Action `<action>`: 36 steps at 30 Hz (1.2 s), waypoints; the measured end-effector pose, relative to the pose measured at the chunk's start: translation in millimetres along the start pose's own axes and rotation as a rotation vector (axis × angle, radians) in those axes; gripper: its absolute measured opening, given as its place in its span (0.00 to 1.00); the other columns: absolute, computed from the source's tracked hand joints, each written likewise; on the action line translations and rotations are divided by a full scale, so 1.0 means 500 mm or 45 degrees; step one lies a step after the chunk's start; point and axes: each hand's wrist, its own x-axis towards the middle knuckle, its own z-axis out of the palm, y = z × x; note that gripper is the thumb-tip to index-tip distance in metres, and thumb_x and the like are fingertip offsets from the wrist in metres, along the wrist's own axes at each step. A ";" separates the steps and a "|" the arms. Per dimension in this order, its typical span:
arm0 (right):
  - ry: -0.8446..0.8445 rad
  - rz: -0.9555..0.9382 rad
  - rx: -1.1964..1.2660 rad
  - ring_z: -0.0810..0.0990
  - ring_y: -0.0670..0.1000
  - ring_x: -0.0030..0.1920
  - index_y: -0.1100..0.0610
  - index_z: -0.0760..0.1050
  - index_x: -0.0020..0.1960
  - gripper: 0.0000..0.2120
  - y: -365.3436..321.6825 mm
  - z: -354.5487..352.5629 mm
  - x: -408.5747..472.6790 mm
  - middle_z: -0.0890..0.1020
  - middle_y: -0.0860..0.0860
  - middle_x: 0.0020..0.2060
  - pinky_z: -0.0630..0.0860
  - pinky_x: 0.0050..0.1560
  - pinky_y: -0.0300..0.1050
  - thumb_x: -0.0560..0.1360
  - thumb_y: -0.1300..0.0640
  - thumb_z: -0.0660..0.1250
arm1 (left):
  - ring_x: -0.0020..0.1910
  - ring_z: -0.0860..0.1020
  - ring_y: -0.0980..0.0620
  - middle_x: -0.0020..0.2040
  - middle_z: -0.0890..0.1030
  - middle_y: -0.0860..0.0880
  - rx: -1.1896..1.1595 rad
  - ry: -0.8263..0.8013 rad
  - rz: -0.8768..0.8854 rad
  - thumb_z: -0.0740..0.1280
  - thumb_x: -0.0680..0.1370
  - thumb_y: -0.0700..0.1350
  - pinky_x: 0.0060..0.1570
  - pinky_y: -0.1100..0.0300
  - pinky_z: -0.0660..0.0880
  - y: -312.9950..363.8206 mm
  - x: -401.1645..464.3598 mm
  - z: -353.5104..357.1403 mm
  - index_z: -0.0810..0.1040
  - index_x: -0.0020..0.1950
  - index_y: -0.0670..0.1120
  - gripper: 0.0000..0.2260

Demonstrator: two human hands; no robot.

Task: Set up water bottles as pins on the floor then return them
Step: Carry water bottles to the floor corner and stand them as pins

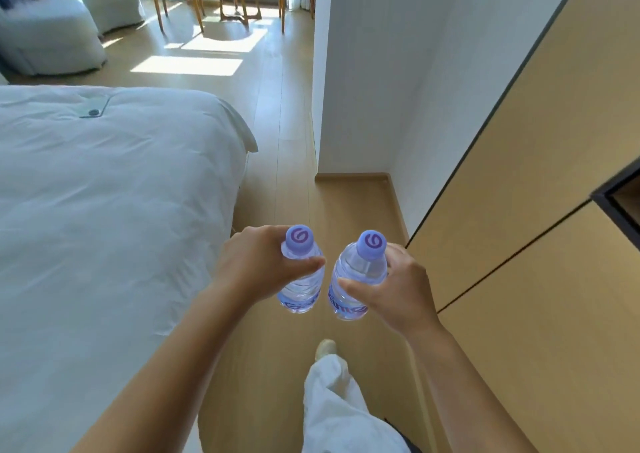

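While both hands each grip a water bottle, wooden floor (277,141) runs between bed (104,193) and cabinets (536,210).

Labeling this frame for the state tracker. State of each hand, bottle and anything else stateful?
left hand: grips the left bottle near its neck
right hand: grips the right bottle near its shoulder
left bottle: capped, held above the floor, roughly upright
right bottle: capped, held above the floor, tilted slightly
cabinet door: closed
bed: made, white cover on
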 end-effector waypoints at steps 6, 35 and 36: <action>0.009 -0.024 0.041 0.79 0.49 0.42 0.57 0.77 0.47 0.19 0.010 0.007 0.273 0.79 0.49 0.42 0.78 0.44 0.49 0.60 0.52 0.78 | 0.39 0.79 0.52 0.35 0.82 0.55 0.017 0.036 -0.022 0.63 0.61 0.66 0.38 0.61 0.73 0.016 0.264 -0.008 0.79 0.40 0.59 0.16; -0.006 0.009 0.065 0.79 0.49 0.42 0.54 0.77 0.47 0.17 -0.122 0.290 1.342 0.80 0.51 0.41 0.78 0.44 0.50 0.61 0.51 0.77 | 0.32 0.74 0.59 0.29 0.74 0.62 0.016 0.049 0.067 0.68 0.67 0.65 0.30 0.67 0.66 -0.209 1.348 -0.223 0.76 0.38 0.60 0.11; 0.004 0.017 0.063 0.79 0.49 0.42 0.55 0.77 0.47 0.18 -0.127 0.297 1.372 0.80 0.51 0.41 0.78 0.44 0.50 0.61 0.51 0.77 | 0.32 0.73 0.61 0.28 0.72 0.63 0.012 0.046 0.069 0.68 0.67 0.66 0.29 0.67 0.65 -0.216 1.377 -0.232 0.73 0.35 0.61 0.11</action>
